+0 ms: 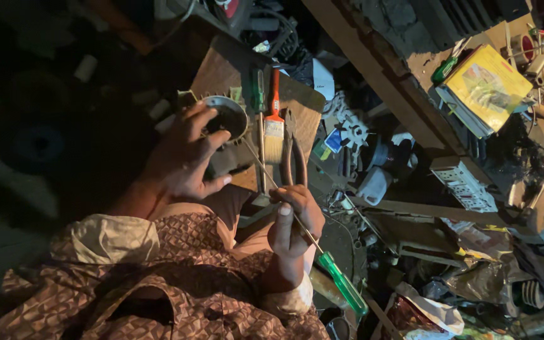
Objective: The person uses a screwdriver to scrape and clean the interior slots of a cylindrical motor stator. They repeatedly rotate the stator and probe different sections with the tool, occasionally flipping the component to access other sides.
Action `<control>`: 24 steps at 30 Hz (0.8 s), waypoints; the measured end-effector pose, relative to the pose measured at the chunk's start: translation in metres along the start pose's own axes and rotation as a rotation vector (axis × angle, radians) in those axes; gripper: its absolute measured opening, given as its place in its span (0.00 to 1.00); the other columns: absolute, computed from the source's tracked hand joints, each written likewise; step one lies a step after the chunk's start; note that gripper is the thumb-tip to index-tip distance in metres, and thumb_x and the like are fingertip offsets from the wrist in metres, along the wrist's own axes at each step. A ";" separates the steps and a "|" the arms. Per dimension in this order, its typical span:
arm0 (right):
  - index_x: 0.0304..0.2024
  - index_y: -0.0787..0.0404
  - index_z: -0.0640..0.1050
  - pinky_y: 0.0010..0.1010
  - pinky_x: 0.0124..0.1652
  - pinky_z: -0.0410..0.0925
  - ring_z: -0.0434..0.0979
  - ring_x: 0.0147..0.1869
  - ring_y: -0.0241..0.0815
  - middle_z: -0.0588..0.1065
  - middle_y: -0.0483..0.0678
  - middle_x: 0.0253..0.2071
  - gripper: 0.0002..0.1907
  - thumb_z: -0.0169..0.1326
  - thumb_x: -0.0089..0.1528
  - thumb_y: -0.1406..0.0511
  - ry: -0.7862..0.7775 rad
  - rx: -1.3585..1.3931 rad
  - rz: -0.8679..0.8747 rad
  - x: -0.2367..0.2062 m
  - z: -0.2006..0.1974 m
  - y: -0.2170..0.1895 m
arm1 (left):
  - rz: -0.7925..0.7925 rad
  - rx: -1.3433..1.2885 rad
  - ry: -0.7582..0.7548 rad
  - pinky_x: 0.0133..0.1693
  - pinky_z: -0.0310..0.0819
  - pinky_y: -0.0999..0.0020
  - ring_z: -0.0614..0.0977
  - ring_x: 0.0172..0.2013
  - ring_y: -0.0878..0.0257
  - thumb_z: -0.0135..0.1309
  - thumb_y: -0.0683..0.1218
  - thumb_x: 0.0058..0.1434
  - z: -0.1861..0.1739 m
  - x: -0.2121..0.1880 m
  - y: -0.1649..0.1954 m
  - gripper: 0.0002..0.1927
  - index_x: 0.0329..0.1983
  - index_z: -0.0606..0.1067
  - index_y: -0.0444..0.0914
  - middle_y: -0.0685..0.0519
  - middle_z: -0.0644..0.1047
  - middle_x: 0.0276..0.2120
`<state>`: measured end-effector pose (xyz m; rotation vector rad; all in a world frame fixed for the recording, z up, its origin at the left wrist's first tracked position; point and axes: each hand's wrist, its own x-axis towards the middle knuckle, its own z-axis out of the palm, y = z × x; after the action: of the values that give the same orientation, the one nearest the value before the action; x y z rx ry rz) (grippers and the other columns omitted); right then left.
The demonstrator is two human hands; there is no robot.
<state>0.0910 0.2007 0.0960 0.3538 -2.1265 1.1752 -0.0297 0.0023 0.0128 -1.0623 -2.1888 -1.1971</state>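
- the motor housing [226,119] is a round metal thing with small fins on its rim and a dark hole in the middle. it sits on the brown wooden counter [303,104], near its left edge.
- the left hand [184,157] rests on the motor housing with its fingers spread open over the side and rim.
- the right hand [294,220] is closed around the thin metal shaft of a long screwdriver [303,233]. the screwdriver has a see-through green handle that sticks out below the hand, and its tip points up toward the motor housing.
- the inside of the motor housing is too dark to see what is in it.
- just beside the motor housing, on the counter, lie a paint brush [274,129] with an orange handle and pale bristles, a pair of dark pliers [294,154], and a small green screwdriver [258,91].
- to the right, on a wooden shelf [373,69], there is a yellow book [487,85] on a stack, with another green tool [445,68] near it.
- lower down on the right are a white power strip [464,184], a white fan wheel [352,129] and a heap of bags and scraps [436,308].
- the person wears a brown patterned sleeve [177,277].
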 end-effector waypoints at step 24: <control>0.45 0.70 0.77 0.32 0.43 0.73 0.80 0.39 0.48 0.77 0.56 0.38 0.10 0.46 0.69 0.70 -0.076 -0.088 0.058 0.014 0.012 0.007 | -0.354 0.025 0.189 0.67 0.58 0.41 0.66 0.66 0.32 0.64 0.57 0.60 0.003 -0.002 -0.006 0.44 0.69 0.59 0.29 0.30 0.68 0.62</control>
<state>0.0717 0.1957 0.0968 0.3029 -2.2601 1.1122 -0.0330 0.0018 0.0072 -0.5369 -2.2918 -1.3510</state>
